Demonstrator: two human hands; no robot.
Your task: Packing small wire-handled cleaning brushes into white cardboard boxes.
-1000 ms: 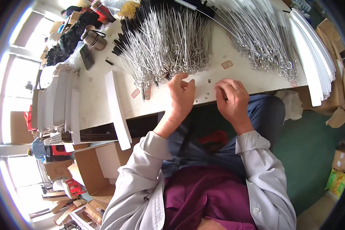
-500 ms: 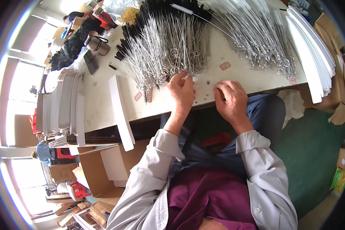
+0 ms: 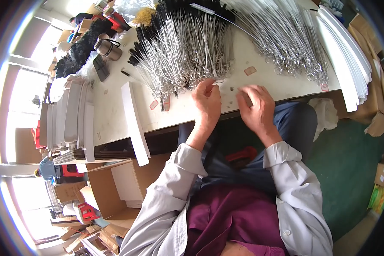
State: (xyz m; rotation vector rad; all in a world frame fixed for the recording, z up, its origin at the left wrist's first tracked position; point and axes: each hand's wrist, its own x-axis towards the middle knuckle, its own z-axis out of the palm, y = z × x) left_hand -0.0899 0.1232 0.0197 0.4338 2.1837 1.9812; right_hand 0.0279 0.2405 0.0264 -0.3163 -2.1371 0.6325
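Observation:
A large pile of wire-handled brushes with black bristles lies in front of me, its ring ends pointing toward me. My left hand is at the near edge of these rings, thumb and fingers bent together; what they pinch, if anything, is too small to make out. To its right, over the table's front edge, my right hand has curled fingers with the thumb apart, and I see nothing between them. A second pile of wire brushes lies at the right. One white-bristled brush lies across the far side.
A long white card strip overhangs the table's front edge at left. White strips are stacked at the far left and right. A steel flask stands behind a dark flat object. An open carton sits below.
My left hand has shifted slightly right along the ring ends. My right hand's thumb and fingers have parted a little more. The piles look unchanged.

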